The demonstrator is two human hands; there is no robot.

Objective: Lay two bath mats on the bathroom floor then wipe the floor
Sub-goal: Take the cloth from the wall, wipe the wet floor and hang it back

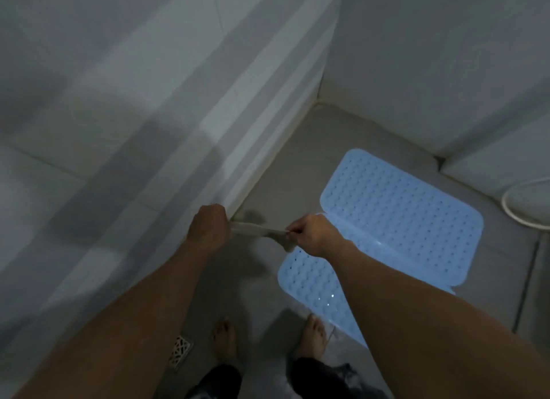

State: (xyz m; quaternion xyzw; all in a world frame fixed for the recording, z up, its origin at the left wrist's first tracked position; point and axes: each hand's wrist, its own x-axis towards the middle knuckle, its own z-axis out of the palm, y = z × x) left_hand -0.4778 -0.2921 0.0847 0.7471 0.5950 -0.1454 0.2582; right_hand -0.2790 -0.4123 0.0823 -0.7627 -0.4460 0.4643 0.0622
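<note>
Two blue mats (395, 220) lie on the grey bathroom floor (297, 166), butted end to end along a seam; the far mat reaches toward the corner where the walls meet, the near mat runs back to the person's right foot (312, 336), which stands at its edge. Both hands are raised over the floor and clamped on one pale cloth (262, 233): the left hand (209, 229) grips one end in a closed fist beside the base of the left wall (148, 130), and the right hand (312, 235) pinches the other end between thumb and fingers, above the mats' left edge. The cloth is stretched taut between them, with a loose corner hanging under the right hand. A floor drain (180, 351) sits near the left wall, beside the left foot (224, 342). A white hose (518, 205) curls at the right edge of the floor.

Judged from this layout, the mat-laying looks complete and the wiping step is being prepared. To do it well, the cloth should probably be opened flat or folded to a pad, then pressed down with an open palm. Strokes are best started at the strip of bare floor along the left wall, working back toward the drain. Wiping should stop short of the mat edges, so the mats are not dragged out of line.
</note>
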